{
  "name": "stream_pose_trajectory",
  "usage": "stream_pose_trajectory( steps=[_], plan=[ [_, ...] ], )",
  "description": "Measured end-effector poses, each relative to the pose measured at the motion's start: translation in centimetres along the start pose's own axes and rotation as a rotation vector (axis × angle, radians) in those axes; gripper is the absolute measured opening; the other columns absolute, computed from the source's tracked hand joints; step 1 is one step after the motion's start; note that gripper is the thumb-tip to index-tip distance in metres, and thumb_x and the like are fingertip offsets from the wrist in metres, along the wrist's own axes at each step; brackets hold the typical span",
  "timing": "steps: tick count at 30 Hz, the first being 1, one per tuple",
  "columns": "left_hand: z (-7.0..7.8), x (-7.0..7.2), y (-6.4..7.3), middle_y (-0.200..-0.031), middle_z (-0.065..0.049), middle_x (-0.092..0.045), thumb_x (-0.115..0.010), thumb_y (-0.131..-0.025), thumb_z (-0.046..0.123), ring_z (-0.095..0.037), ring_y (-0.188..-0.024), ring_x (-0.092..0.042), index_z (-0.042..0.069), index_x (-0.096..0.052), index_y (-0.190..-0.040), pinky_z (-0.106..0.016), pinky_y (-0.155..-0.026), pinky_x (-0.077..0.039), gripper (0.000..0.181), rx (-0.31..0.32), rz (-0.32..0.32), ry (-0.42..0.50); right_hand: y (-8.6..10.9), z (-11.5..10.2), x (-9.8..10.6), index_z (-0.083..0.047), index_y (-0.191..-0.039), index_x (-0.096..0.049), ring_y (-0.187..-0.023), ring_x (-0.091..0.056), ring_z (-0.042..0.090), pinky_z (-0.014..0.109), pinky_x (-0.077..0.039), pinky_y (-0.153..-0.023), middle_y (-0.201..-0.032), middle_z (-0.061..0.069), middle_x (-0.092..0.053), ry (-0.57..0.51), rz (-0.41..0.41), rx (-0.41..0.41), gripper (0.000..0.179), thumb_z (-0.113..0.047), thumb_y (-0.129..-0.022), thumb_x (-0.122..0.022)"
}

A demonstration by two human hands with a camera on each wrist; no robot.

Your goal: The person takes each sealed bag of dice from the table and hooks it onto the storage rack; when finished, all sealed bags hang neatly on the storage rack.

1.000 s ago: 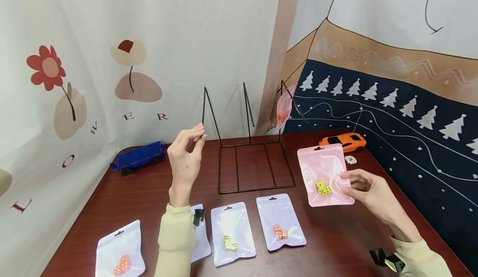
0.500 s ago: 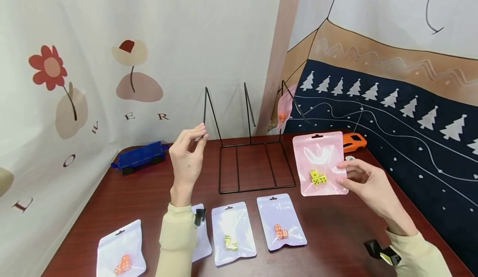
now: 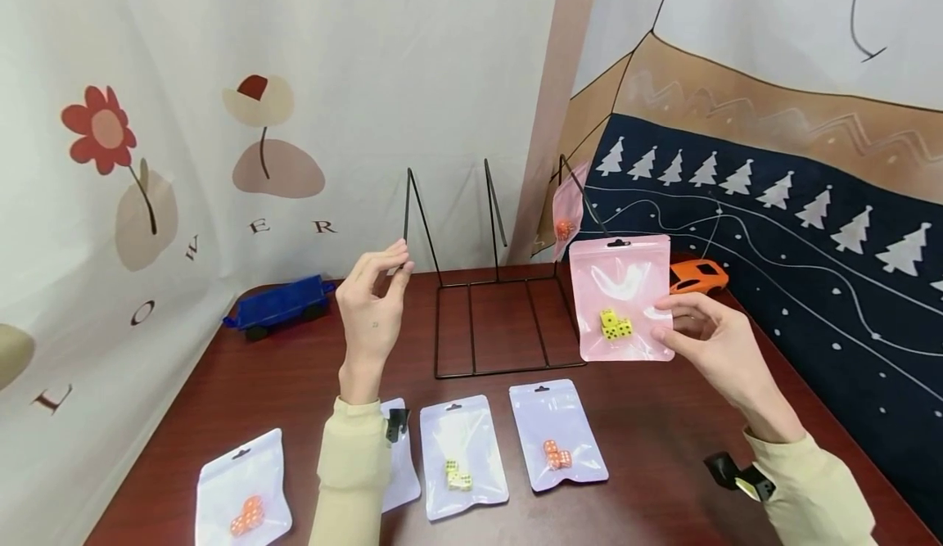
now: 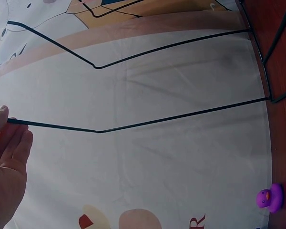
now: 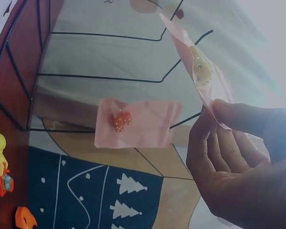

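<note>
My right hand [image 3: 718,345] pinches the right edge of a pink zip bag [image 3: 621,284] with yellow dice [image 3: 615,327] inside, raised upright to the right of the black wire rack [image 3: 508,371]. The bag's punched slot faces up. My left hand [image 3: 372,309] pinches the free end of the rack's left prong [image 4: 97,131] between thumb and fingers, steadying nothing else. Another pink bag [image 5: 143,126], holding orange dice, hangs on the right prong. The middle prong [image 3: 489,202] carries no bag.
Several pale lavender bags with dice lie along the front, including a rightmost one [image 3: 556,415] and a far left one [image 3: 243,468]. A blue toy trailer [image 3: 280,304] stands back left, an orange toy car [image 3: 700,277] back right. A purple duck [image 4: 271,198] sits behind.
My right hand has lifted the pink bag with yellow dice up and leftward, closer to the rack's right prong. My left hand keeps its pinch on the left prong.
</note>
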State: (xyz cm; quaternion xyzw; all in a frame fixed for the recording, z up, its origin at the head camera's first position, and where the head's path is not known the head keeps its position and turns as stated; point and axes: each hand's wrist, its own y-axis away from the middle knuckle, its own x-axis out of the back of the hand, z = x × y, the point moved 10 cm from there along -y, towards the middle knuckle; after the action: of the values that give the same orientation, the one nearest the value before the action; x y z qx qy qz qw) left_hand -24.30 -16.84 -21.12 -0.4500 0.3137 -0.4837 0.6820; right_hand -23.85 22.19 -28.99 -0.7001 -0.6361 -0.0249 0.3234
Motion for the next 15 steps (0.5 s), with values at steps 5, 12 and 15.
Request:
stream_pose_trajectory(
  steps=[5,12,15],
  plan=[
    [-0.9,0.0,0.2,-0.092,-0.027,-0.064,-0.067,-0.075,-0.022,-0.040,-0.096,-0.063,-0.013,-0.067,-0.089,-0.035,-0.087,-0.054,0.016,0.004,-0.002,-0.004,-0.3,0.0,-0.4,0.002,-0.110,-0.064,-0.075,-0.063,0.008,0.016,-0.048,-0.055,-0.090,-0.008,-0.067,-0.044,-0.003,-0.001,0.031,0.000,-0.081,-0.074],
    [-2.8,0.1,0.8,-0.097,-0.017,-0.067,-0.068,-0.076,-0.018,-0.028,-0.101,-0.064,-0.007,-0.070,-0.091,-0.035,-0.088,-0.053,0.019,0.024,0.007,0.017,-0.7,0.3,-0.8,0.003,-0.112,-0.063,-0.076,-0.063,0.008,0.014,-0.051,-0.061,-0.091,-0.009,-0.067,-0.077,-0.013,-0.017,0.033,0.001,-0.081,-0.073],
    [-2.1,0.1,0.7,-0.095,-0.021,-0.066,-0.068,-0.075,-0.020,-0.032,-0.099,-0.064,-0.010,-0.069,-0.090,-0.034,-0.088,-0.053,0.018,0.021,0.009,0.012,-0.9,0.5,-1.0,0.003,-0.112,-0.062,-0.077,-0.063,0.009,0.014,-0.051,-0.061,-0.092,-0.008,-0.067,-0.086,-0.017,-0.026,0.033,0.001,-0.081,-0.073]
  ],
)
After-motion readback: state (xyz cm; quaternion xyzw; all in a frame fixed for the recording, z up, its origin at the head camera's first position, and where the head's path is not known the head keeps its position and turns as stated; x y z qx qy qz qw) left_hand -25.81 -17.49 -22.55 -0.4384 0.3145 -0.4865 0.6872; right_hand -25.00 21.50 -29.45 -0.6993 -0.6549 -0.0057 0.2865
